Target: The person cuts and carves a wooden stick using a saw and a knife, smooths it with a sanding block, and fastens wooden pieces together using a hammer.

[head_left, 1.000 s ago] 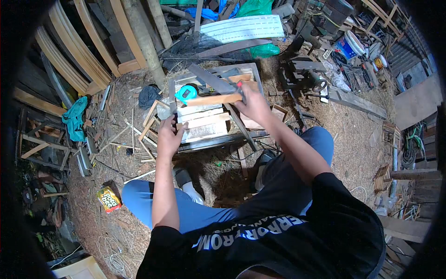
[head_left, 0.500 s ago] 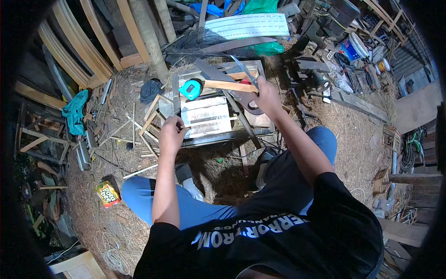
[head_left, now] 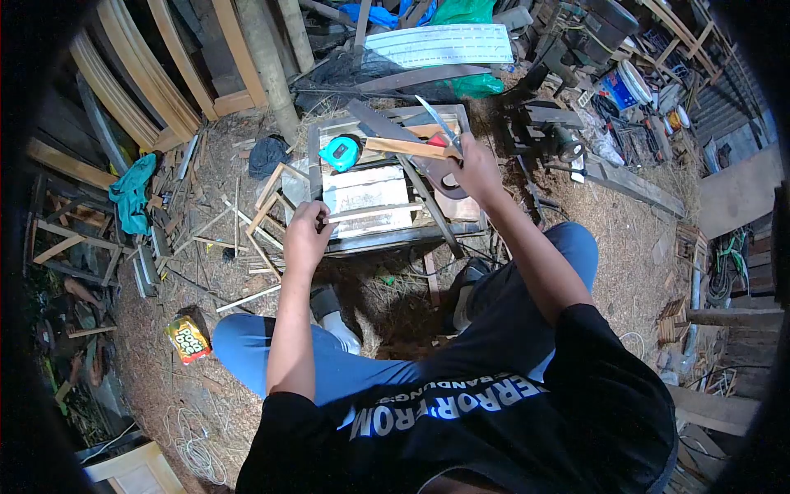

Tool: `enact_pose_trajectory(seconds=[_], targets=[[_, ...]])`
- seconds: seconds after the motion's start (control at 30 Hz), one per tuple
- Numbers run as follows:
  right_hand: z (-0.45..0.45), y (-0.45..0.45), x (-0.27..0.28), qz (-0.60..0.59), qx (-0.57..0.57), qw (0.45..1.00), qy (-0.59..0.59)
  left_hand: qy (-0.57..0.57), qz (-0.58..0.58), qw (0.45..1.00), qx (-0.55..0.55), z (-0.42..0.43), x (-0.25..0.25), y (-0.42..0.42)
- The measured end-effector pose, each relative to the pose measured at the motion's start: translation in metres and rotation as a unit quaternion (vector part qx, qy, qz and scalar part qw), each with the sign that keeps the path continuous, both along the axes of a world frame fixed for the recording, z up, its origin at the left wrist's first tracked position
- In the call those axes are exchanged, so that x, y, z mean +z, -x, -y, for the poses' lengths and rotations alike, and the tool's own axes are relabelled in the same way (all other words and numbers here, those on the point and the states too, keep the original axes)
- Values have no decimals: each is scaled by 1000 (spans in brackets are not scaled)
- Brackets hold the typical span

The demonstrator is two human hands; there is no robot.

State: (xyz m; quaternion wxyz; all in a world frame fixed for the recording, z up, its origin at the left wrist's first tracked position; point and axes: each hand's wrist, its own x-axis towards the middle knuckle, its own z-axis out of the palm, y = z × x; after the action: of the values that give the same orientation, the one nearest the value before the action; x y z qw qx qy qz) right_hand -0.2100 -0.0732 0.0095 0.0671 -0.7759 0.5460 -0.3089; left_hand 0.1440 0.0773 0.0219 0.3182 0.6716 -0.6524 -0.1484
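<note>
My left hand (head_left: 306,237) is closed, pinching the left end of a thin wooden strip (head_left: 374,212) that lies across a pale board (head_left: 370,188) on the low wooden workbench (head_left: 378,242). My right hand (head_left: 477,171) is closed at the bench's right side. From it a flat piece of wood (head_left: 403,148) points left, and a long narrow knife-like blade (head_left: 436,119) points up and away; its handle is hidden in my fingers. Beneath lies a handsaw (head_left: 377,122), partly covered. A teal tape measure (head_left: 340,153) sits at the bench's left. A dark curved strip (head_left: 429,206) crosses the bench.
Wood scraps and a frame-like piece (head_left: 267,202) lie left of the bench. A yellow-red snack packet (head_left: 188,339) is by my left knee. A teal cloth (head_left: 132,193) hangs at left. A blue-white bucket (head_left: 629,85) and machinery (head_left: 568,144) stand at right.
The wood piece and blade in my right hand have tilted slightly, and that hand has shifted a little to the right. My left hand keeps its pinch on the thin strip.
</note>
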Motion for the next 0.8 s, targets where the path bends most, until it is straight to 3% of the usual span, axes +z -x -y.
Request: enact_pose_trajectory(seconds=[0.17,0.37,0.47,0.5,0.6,0.8], targets=[[-10,-6,10,14,5,997,73,35,35,998,-40,-2,-2,1],[-50,-15,35,24,32,983,-180,79,81,991,-69,-1,-8,11],[-68,-18,24,102,98,973,-184,77,91,990,-71,-2,-8,13],[-74,-21,23,64,74,984,-150,76,92,991,-69,-3,-7,13],[-88,-22,27,85,72,967,-230,73,92,991,-64,-4,-8,13],[-83,-16,21,78,91,965,-232,54,86,994,-52,-4,-12,12]])
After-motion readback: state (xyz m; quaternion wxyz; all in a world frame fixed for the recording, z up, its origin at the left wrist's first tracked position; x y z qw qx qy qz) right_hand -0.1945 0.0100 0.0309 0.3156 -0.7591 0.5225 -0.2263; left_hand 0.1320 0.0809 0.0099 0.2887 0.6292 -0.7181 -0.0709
